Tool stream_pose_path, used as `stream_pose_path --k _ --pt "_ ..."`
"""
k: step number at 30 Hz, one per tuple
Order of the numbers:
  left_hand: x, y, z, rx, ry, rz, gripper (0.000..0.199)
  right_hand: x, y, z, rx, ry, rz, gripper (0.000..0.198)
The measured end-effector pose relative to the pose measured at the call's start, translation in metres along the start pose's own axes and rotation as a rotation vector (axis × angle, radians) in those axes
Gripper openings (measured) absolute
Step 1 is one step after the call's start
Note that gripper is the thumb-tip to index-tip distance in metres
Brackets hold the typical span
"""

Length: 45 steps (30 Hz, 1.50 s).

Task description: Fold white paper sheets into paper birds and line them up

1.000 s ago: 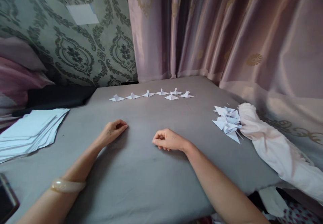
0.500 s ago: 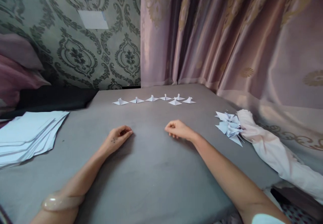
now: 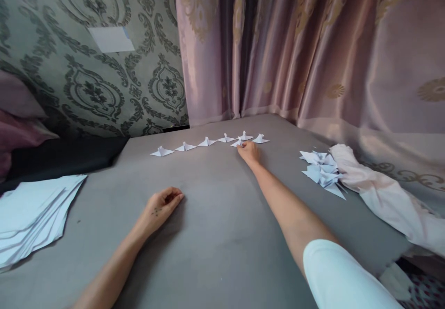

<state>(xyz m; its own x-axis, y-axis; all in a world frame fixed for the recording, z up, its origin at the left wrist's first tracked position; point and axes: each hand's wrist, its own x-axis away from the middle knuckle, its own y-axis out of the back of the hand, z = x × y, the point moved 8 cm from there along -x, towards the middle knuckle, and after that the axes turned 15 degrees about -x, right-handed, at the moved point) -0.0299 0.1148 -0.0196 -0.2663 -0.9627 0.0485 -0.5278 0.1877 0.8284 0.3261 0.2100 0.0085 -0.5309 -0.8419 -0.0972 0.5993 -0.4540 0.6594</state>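
My right hand (image 3: 249, 152) reaches to the far part of the grey-covered table. Its thumb and fingers close on a small folded white paper bird (image 3: 238, 143), whose near part they hide. Just behind stand two more paper birds (image 3: 244, 136), and several others (image 3: 185, 146) form a line to the left, wings spread. My left hand (image 3: 163, 207) rests on the cloth nearer to me, fingers curled against the thumb, and nothing shows in it.
To the left lies a stack of white paper sheets (image 3: 31, 211) beside black cloth (image 3: 69, 156). A heap of folded paper birds (image 3: 321, 172) sits at the right against a rolled pale cloth (image 3: 382, 193). A pink curtain (image 3: 271, 54) hangs behind the table.
My right hand has moved forward from mid-table to the front paper bird and closed on it. The left hand stays nearly in place, and the view has tilted a little.
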Motion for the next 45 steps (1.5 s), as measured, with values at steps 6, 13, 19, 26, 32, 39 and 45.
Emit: stream_pose_path --k 6,13,19,26,32,39,45 --pt "0.000 0.000 -0.005 -0.076 0.005 0.027 0.042 -0.008 -0.009 -0.001 0.053 0.008 -0.031 0.024" --pt "0.000 0.001 -0.007 -0.089 0.024 0.037 0.043 -0.012 -0.014 -0.004 0.087 0.041 -0.023 0.023" --pt "0.001 0.001 -0.007 -0.096 0.034 0.049 0.045 -0.013 -0.014 -0.002 0.086 0.067 -0.031 0.023" --pt "0.000 -0.001 -0.003 -0.072 0.023 0.045 0.044 -0.011 -0.011 -0.002 0.060 0.082 -0.058 0.023" --pt "0.001 0.000 -0.002 -0.075 0.011 0.044 0.044 -0.006 -0.009 -0.002 -0.027 0.073 -0.057 0.024" --pt "0.002 0.000 -0.003 -0.067 -0.022 0.036 0.043 -0.012 0.022 -0.007 -0.253 -0.017 0.025 0.019" --pt "0.001 0.000 -0.005 -0.064 -0.040 0.026 0.041 0.004 0.083 0.053 -0.588 0.048 0.029 0.023"
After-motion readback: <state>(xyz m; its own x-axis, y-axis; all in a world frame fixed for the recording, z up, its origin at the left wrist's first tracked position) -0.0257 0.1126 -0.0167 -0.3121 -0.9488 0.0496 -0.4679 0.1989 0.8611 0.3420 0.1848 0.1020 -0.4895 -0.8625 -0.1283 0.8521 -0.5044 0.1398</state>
